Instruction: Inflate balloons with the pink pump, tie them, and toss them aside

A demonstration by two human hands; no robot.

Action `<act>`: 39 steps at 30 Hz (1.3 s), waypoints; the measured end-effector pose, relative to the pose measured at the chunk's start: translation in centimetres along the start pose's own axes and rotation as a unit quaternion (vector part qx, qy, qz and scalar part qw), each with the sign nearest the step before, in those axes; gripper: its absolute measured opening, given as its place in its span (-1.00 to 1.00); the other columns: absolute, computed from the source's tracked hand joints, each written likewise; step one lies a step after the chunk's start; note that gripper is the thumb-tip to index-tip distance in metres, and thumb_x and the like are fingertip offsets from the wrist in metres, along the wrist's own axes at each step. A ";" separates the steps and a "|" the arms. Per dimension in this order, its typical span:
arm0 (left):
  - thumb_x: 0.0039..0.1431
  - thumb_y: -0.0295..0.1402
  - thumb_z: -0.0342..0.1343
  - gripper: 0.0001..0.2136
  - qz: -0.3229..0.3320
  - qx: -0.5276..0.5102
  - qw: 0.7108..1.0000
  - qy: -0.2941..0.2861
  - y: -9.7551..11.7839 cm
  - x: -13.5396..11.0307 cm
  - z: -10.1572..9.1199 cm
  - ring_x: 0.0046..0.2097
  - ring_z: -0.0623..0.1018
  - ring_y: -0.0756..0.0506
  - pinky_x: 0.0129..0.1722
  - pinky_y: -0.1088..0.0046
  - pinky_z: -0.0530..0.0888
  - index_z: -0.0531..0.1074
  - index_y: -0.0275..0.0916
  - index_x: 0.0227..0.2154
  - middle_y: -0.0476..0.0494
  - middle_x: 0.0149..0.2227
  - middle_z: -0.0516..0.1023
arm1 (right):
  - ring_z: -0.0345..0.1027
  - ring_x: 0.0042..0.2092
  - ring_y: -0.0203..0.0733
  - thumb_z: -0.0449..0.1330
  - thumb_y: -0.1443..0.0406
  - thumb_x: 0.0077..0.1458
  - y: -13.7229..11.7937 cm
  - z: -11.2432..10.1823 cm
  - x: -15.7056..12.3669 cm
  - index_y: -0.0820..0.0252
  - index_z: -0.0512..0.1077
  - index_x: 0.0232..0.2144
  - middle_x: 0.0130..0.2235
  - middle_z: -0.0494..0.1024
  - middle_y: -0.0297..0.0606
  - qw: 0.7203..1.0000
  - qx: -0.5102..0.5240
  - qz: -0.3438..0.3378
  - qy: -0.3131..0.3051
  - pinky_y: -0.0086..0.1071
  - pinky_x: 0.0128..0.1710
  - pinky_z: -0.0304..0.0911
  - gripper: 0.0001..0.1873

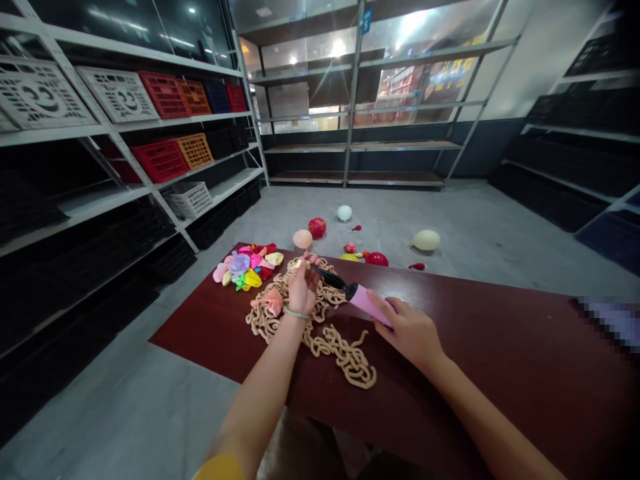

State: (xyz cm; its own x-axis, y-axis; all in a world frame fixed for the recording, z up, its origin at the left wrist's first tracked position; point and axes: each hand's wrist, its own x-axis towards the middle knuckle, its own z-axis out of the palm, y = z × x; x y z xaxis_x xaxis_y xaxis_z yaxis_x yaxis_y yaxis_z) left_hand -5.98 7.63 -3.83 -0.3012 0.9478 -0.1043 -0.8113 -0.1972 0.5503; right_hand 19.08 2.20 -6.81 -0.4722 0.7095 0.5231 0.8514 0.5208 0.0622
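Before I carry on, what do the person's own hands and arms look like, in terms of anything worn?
Both the left hand and the right hand are gloveless. A thin, pale greenish band circles the left wrist. A yellow sleeve shows at the bottom edge on the left arm; no sleeve or wristband is visible on the right.

The left hand [304,292] partly covers a pale thing [302,264], too small to identify. The right hand [409,328] hides the rear of the pink pump [367,303]. The tabletop [480,347]'s far edge cuts off a yellow balloon [349,257]; near its right end, a purple object [614,323] is blurred.
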 end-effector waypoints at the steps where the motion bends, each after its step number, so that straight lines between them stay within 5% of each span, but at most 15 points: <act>1: 0.27 -0.41 0.13 -0.86 0.004 0.009 1.000 0.001 0.0 0.0 0.0 -0.16 0.63 0.00 -0.08 0.51 0.52 0.51 -0.28 -0.16 -0.16 -0.18 0.62 | 0.43 -0.19 -0.20 0.10 0.20 0.26 0.0 0.0 0.0 -0.02 0.24 0.28 -0.11 0.55 -0.25 1.000 -0.002 0.000 -0.002 -0.40 -0.30 0.17 -0.45; 9: 0.18 -0.29 0.23 -0.73 0.019 0.120 0.993 0.011 -0.3 -0.1 -0.1 -0.17 0.63 -0.05 -0.23 0.53 0.49 0.51 -0.26 -0.08 -0.18 -0.16 0.63 | 0.43 -0.18 -0.18 0.08 0.19 0.26 0.0 -0.3 0.1 -0.04 0.22 0.29 -0.10 0.54 -0.25 1.000 -0.003 0.008 -0.022 -0.39 -0.30 0.17 -0.44; 16: 0.20 -0.29 0.19 -0.76 0.018 0.132 0.991 -0.034 -1.5 -0.8 0.1 -0.15 0.62 -0.09 -0.09 0.39 0.49 0.50 -0.25 -0.10 -0.14 -0.25 0.63 | 0.43 -0.16 -0.15 0.07 0.18 0.25 -0.7 -0.6 0.3 -0.05 0.17 0.32 -0.08 0.54 -0.22 0.999 0.017 0.026 -0.043 -0.37 -0.30 0.18 -0.41; 22: 0.31 -0.21 0.04 -0.79 0.007 0.015 0.999 -0.052 -2.0 -2.5 2.8 -0.25 0.58 -0.05 -0.06 0.31 0.50 0.39 -0.24 -0.34 -0.10 -0.35 0.53 | 0.45 -0.15 -0.06 0.09 0.09 0.24 -2.4 -0.3 0.5 0.15 0.05 0.36 -0.05 0.55 -0.10 0.993 0.083 0.058 -0.067 -0.32 -0.29 0.26 -0.29; 27: 0.30 -0.25 0.06 -0.89 0.031 0.013 0.998 -0.061 -1.8 -2.9 5.6 -0.50 0.40 0.05 -0.40 0.50 0.45 0.34 -0.17 -0.23 0.05 -0.49 0.35 | 0.46 -0.07 -0.06 0.14 0.15 0.20 -2.8 0.1 0.5 0.18 0.15 0.27 0.03 0.53 -0.09 0.984 0.147 0.085 -0.049 -0.30 -0.20 0.29 -0.37; 34: 0.30 -0.25 -0.02 -0.77 0.073 0.047 0.995 0.041 -3.6 -1.9 5.6 -0.62 0.20 0.07 -0.63 0.55 0.19 0.15 -0.17 -0.46 0.11 -0.61 0.12 | 0.40 -0.13 -0.09 0.15 0.21 0.18 -1.8 0.7 0.4 0.04 0.15 0.29 -0.05 0.54 -0.20 0.993 0.064 0.078 -0.065 -0.32 -0.25 0.16 -0.35; 39: 0.29 -0.17 -0.04 -0.74 0.140 0.049 0.985 0.085 -1.6 -0.9 4.7 -0.61 0.18 0.06 -0.60 0.53 0.19 0.11 -0.16 -0.45 0.13 -0.60 0.09 | 0.31 -0.13 -0.04 0.22 0.24 0.12 1.1 0.3 1.0 0.05 0.34 0.14 -0.14 0.54 -0.20 0.993 -0.027 0.093 -0.073 -0.27 -0.21 0.05 -0.48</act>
State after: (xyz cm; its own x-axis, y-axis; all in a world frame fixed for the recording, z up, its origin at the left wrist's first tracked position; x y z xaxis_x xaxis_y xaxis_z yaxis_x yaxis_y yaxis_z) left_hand -2.05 8.23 -0.73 -0.5930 0.8022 -0.0694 -0.6345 -0.4125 0.6537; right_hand 19.49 3.65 -6.47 -0.3305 0.8541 0.4017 0.9360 0.3512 0.0235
